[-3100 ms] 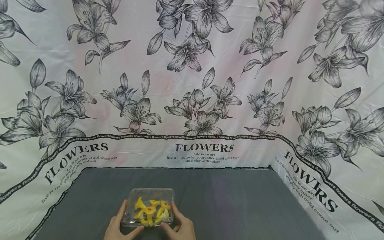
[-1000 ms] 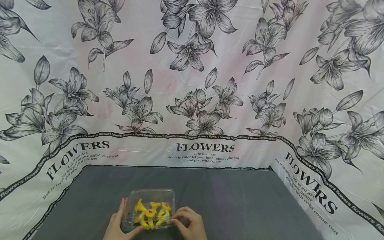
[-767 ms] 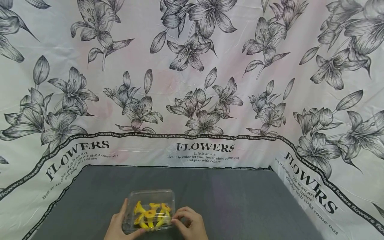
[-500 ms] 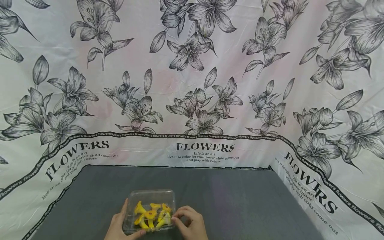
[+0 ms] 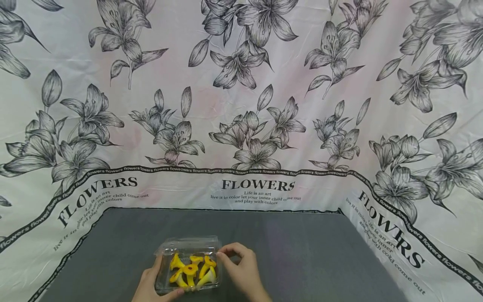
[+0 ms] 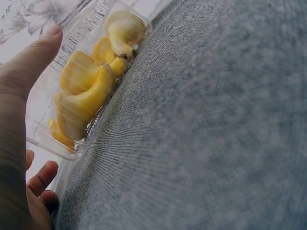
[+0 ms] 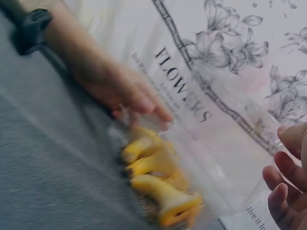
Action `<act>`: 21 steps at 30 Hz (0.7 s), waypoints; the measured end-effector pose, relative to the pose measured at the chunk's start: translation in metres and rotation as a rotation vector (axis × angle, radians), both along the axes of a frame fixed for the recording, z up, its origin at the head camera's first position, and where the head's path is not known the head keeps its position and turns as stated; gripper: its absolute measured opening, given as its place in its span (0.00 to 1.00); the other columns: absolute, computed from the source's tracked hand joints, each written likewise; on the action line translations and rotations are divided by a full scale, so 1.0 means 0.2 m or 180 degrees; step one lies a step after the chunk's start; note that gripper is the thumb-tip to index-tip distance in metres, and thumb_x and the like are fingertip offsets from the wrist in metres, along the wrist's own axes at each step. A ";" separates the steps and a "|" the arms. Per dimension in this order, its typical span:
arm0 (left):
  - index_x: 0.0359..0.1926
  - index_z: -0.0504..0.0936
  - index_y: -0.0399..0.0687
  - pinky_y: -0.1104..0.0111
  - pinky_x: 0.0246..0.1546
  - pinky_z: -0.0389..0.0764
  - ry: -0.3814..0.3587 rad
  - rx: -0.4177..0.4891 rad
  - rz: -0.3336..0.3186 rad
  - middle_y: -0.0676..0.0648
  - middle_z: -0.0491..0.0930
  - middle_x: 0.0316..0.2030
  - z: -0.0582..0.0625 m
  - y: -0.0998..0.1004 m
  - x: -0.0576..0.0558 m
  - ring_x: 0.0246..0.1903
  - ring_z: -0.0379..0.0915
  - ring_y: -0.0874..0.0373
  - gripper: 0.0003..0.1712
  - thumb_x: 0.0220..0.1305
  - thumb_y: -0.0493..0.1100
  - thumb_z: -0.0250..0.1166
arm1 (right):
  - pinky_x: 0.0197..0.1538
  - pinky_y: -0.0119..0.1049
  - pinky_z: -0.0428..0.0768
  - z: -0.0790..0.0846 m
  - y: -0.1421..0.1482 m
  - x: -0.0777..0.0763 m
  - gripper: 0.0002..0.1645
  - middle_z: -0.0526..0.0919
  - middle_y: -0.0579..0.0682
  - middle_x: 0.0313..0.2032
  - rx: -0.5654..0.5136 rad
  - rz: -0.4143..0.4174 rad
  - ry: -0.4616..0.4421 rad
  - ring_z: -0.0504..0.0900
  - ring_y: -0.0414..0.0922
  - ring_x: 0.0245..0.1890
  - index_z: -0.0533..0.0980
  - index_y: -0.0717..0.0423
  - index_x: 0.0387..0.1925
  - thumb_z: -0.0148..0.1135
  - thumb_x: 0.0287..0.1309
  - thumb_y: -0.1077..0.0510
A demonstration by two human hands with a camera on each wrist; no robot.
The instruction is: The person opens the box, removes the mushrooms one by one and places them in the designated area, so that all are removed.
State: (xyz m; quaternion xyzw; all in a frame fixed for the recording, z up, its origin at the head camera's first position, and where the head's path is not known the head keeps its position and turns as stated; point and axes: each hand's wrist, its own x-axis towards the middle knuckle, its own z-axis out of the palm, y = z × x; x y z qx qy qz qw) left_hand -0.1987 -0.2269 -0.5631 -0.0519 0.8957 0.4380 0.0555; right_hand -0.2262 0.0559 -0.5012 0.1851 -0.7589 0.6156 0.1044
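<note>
A clear plastic clamshell box (image 5: 162, 282) sits at the front of the table with several yellow, trumpet-shaped mushrooms (image 5: 190, 269) inside. Its transparent lid (image 5: 192, 241) stands tilted up toward the back. My left hand (image 5: 149, 283) holds the box at its left side, thumb along the front. In the left wrist view, the thumb lies over the clear wall beside the mushrooms (image 6: 84, 93). My right hand (image 5: 241, 262) pinches the lid's edge at the right between thumb and index finger. The right wrist view shows the raised lid (image 7: 235, 158) between this hand and the mushrooms.
Under the box is a grey tabletop (image 5: 309, 251). A white cloth (image 5: 256, 134) with lily prints and FLOWERS lettering walls it off at the back and both sides. A dark band (image 7: 36, 29) circles the left wrist.
The lid has swung up and back from lying over the mushrooms. My right hand moved from the box's right side to the lid's edge and rose with it; my left hand stayed on the box.
</note>
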 end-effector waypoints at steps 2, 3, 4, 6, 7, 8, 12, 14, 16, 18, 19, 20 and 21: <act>0.84 0.43 0.33 0.27 0.50 0.76 0.0044 0.0036 -0.0013 0.18 0.65 0.67 -0.01 0.00 0.00 0.65 0.61 0.15 0.71 0.61 0.65 0.76 | 0.35 0.32 0.87 0.02 0.00 -0.03 0.06 0.91 0.47 0.37 0.0002 -0.0038 0.0009 0.86 0.36 0.36 0.89 0.51 0.37 0.75 0.66 0.53; 0.84 0.43 0.33 0.28 0.50 0.76 0.0051 0.0046 -0.0014 0.18 0.65 0.67 -0.01 -0.01 0.00 0.65 0.62 0.16 0.71 0.61 0.65 0.76 | 0.36 0.33 0.87 0.03 -0.01 -0.05 0.06 0.91 0.47 0.37 0.0018 -0.0076 0.0028 0.86 0.36 0.36 0.89 0.50 0.37 0.75 0.66 0.52; 0.85 0.42 0.34 0.28 0.50 0.76 0.0069 0.0059 -0.0014 0.19 0.65 0.67 -0.01 -0.01 0.00 0.65 0.62 0.16 0.71 0.61 0.64 0.76 | 0.37 0.33 0.87 0.04 -0.01 -0.06 0.06 0.91 0.46 0.37 0.0033 -0.0111 0.0032 0.86 0.36 0.36 0.89 0.49 0.36 0.75 0.66 0.52; 0.85 0.42 0.35 0.29 0.49 0.76 0.0114 0.0093 -0.0027 0.20 0.66 0.68 -0.02 -0.01 -0.01 0.64 0.64 0.17 0.70 0.62 0.63 0.76 | 0.39 0.34 0.87 0.06 -0.01 -0.08 0.05 0.91 0.44 0.36 0.0080 -0.0190 0.0055 0.86 0.37 0.36 0.89 0.46 0.36 0.75 0.66 0.51; 0.85 0.42 0.35 0.29 0.49 0.77 0.0126 0.0106 -0.0032 0.20 0.66 0.67 -0.03 -0.01 -0.01 0.64 0.64 0.18 0.70 0.62 0.63 0.76 | 0.39 0.33 0.86 0.07 -0.02 -0.09 0.04 0.91 0.43 0.36 0.0110 -0.0220 0.0066 0.86 0.37 0.36 0.89 0.45 0.36 0.75 0.66 0.50; 0.85 0.42 0.34 0.29 0.49 0.77 0.0139 0.0111 -0.0038 0.19 0.66 0.67 -0.03 -0.02 -0.01 0.64 0.65 0.18 0.70 0.62 0.62 0.75 | 0.39 0.34 0.86 0.08 -0.02 -0.10 0.04 0.90 0.42 0.36 0.0132 -0.0249 0.0081 0.86 0.37 0.36 0.89 0.44 0.37 0.75 0.66 0.50; 0.85 0.41 0.34 0.29 0.49 0.76 0.0143 0.0150 -0.0052 0.18 0.65 0.68 -0.04 -0.02 -0.01 0.64 0.64 0.17 0.69 0.62 0.62 0.75 | 0.39 0.34 0.85 0.11 -0.03 -0.14 0.03 0.87 0.40 0.37 0.0194 -0.0349 0.0185 0.85 0.38 0.36 0.89 0.41 0.37 0.75 0.66 0.49; 0.84 0.41 0.33 0.28 0.49 0.76 0.0159 0.0158 -0.0066 0.17 0.64 0.68 -0.04 -0.02 -0.02 0.64 0.63 0.16 0.69 0.63 0.61 0.75 | 0.39 0.34 0.85 0.12 -0.04 -0.17 0.04 0.87 0.39 0.38 0.0205 -0.0409 0.0294 0.86 0.37 0.35 0.89 0.41 0.36 0.75 0.66 0.49; 0.84 0.41 0.33 0.28 0.50 0.75 0.0164 0.0164 -0.0072 0.17 0.63 0.69 -0.04 -0.02 -0.02 0.65 0.62 0.16 0.69 0.62 0.61 0.75 | 0.38 0.34 0.84 0.13 -0.04 -0.19 0.04 0.87 0.38 0.38 0.0218 -0.0461 0.0385 0.86 0.37 0.34 0.89 0.41 0.36 0.75 0.66 0.48; 0.84 0.41 0.33 0.28 0.50 0.75 0.0158 0.0166 -0.0076 0.16 0.63 0.69 -0.04 -0.03 -0.02 0.65 0.61 0.15 0.69 0.62 0.61 0.75 | 0.38 0.33 0.84 0.12 -0.05 -0.21 0.04 0.88 0.37 0.37 0.0224 -0.0494 0.0444 0.86 0.36 0.33 0.89 0.41 0.37 0.74 0.67 0.48; 0.84 0.41 0.33 0.28 0.50 0.75 0.0152 0.0164 -0.0077 0.16 0.63 0.69 -0.04 -0.03 -0.02 0.65 0.62 0.16 0.69 0.62 0.61 0.75 | 0.38 0.33 0.84 0.12 -0.05 -0.22 0.04 0.88 0.37 0.36 0.0228 -0.0502 0.0467 0.86 0.35 0.32 0.89 0.41 0.38 0.74 0.67 0.48; 0.84 0.41 0.32 0.28 0.50 0.75 0.0153 0.0151 -0.0078 0.16 0.63 0.69 -0.04 -0.03 -0.02 0.65 0.62 0.15 0.70 0.62 0.61 0.75 | 0.37 0.33 0.84 0.12 -0.05 -0.23 0.04 0.88 0.38 0.36 0.0235 -0.0502 0.0472 0.86 0.35 0.30 0.89 0.41 0.38 0.73 0.68 0.48; 0.84 0.41 0.32 0.28 0.50 0.75 0.0153 0.0145 -0.0080 0.16 0.63 0.69 -0.04 -0.03 -0.03 0.65 0.62 0.16 0.69 0.62 0.61 0.75 | 0.36 0.33 0.84 0.12 -0.06 -0.24 0.04 0.88 0.38 0.35 0.0231 -0.0494 0.0460 0.85 0.35 0.29 0.89 0.41 0.39 0.73 0.69 0.48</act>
